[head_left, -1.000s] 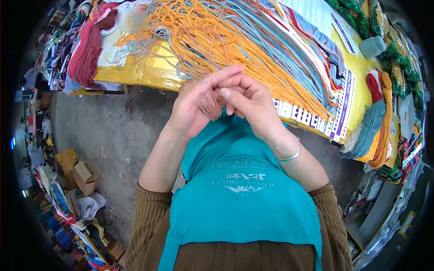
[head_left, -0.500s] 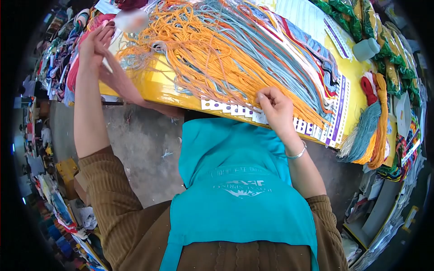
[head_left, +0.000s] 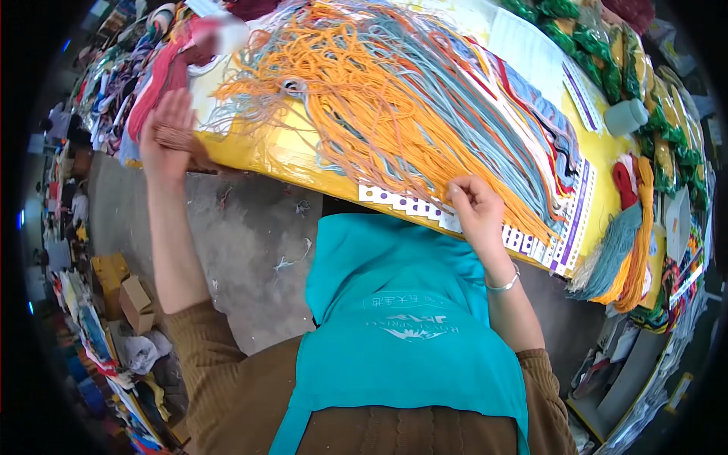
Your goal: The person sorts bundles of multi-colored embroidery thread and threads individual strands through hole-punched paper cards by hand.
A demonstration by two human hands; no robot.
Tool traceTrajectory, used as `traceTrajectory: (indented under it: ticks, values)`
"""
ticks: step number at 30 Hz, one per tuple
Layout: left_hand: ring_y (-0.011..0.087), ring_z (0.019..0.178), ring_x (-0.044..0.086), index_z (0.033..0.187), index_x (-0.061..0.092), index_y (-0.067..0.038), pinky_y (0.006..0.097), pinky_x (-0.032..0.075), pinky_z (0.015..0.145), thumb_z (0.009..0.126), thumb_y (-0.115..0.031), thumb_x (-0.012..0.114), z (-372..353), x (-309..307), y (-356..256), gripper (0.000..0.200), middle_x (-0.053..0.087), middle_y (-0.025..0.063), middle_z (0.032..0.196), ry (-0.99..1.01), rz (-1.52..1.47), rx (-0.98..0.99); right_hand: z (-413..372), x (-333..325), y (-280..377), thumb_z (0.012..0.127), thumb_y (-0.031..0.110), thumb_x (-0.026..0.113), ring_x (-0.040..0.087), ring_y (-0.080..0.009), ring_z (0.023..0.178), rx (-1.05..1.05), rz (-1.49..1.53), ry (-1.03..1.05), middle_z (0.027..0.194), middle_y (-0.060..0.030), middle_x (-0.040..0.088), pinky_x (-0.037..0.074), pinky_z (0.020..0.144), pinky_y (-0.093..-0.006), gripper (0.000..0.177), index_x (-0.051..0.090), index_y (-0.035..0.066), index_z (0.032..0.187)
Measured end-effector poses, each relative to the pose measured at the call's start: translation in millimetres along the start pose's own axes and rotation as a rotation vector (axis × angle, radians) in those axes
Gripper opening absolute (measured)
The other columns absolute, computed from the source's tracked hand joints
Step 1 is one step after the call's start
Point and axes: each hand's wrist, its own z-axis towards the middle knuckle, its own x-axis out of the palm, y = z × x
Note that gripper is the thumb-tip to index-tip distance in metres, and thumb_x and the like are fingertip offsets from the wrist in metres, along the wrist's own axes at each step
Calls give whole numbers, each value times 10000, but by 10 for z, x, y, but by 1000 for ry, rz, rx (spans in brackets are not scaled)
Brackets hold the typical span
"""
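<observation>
The orange threads (head_left: pixel 394 121) lie spread in a loose, tangled mass along the yellow table (head_left: pixel 262 152) and serve here as the landmark. Blue-grey threads (head_left: pixel 462 114) run alongside them on their upper right, with red and white strands beyond.

Left hand (head_left: pixel 168 148): raised near the table's edge, to the left of the orange threads and apart from them. It is open, fingers extended, with brown thread (head_left: pixel 173 138) lying in a band across it. Just above are pinkish-red hanks (head_left: pixel 155 87).

Right hand (head_left: pixel 481 216): at the lower edge of the orange threads, its fingers curled and the thumb drawn in against the index finger. Whether a strand is pinched between them cannot be told. A silver-coloured bracelet (head_left: pixel 503 282) encircles the wrist.

Punched cards (head_left: pixel 387 199) with purple marks show in a row beneath the lower margin of the orange threads. To the right of the threads lie a purple-and-white strip (head_left: pixel 578 216) and, farther out, red, teal and orange hanks (head_left: pixel 618 243). A pale green container (head_left: pixel 626 117) stands to their upper right, near green and gold packets (head_left: pixel 595 45). Below the threads, a teal apron (head_left: pixel 417 371) covers the person's front.
</observation>
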Motion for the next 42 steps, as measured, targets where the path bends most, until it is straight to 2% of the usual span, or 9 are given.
traceTrajectory:
  ticks: [3,10,13,18,22,25,26,29,42]
  values:
    - [293,1449,234,1464,304,17,468,209,1181,1001,-279,386,-675,321,260,555,291,180,1540,193,-212,-199,25,48,113,895,67,623,570,-79,640,40,126,40,744,-31,635,475,608,-227,74,661,10,923]
    - [273,1452,232,1471,299,7,472,251,1154,1001,-360,313,-1535,950,965,596,282,173,1547,492,-223,-423,96,561,954,867,89,669,569,-89,739,-170,286,339,832,-36,646,471,663,-251,122,671,8,959]
    - [249,1401,330,1454,324,27,435,324,1107,1001,-352,304,-1710,1068,1163,591,346,158,1515,527,-130,-463,77,731,1022,852,98,690,584,-89,770,44,519,437,904,-44,668,481,681,-249,142,679,12,964]
    - [244,1370,378,1442,346,24,450,360,1084,998,-340,344,-1815,1084,1292,574,396,156,1479,462,-195,-493,104,623,880,968,367,488,562,-234,1137,371,1314,461,1219,-124,606,452,970,-415,421,556,51,1238]
    - [276,1377,372,1434,364,13,489,386,1067,993,-344,376,-1880,1145,1352,569,408,171,1466,388,-131,-433,194,384,662,940,520,481,457,-277,1278,311,1695,590,1370,-155,493,391,1049,-483,575,510,81,1311]
    - [298,1379,369,1421,384,13,491,392,1064,994,-342,381,-1917,1159,1411,556,420,182,1454,461,-168,-471,142,220,862,916,598,472,310,-296,1396,279,1762,456,1496,-164,354,299,1118,-517,686,432,118,1404]
    - [300,1375,374,1420,385,13,489,390,1065,994,-341,382,-1939,1170,1430,554,419,184,1454,480,-169,-488,137,190,906,881,677,466,173,-277,1459,230,1761,442,1566,-157,222,213,1162,-516,806,327,161,1484]
    - [305,1367,385,1417,385,14,484,385,1070,994,-341,387,-2000,1200,1471,552,421,189,1450,521,-150,-536,133,99,964,855,697,492,162,-265,1467,134,1678,383,1579,-142,202,127,1173,-562,886,246,166,1520]
    - [260,1220,536,1340,450,14,420,455,1016,1011,-173,462,-2175,1416,1613,379,535,168,1321,591,-168,-583,47,118,1074,845,767,416,141,-258,1470,174,1735,474,1583,-136,181,144,1187,-488,902,225,210,1529]
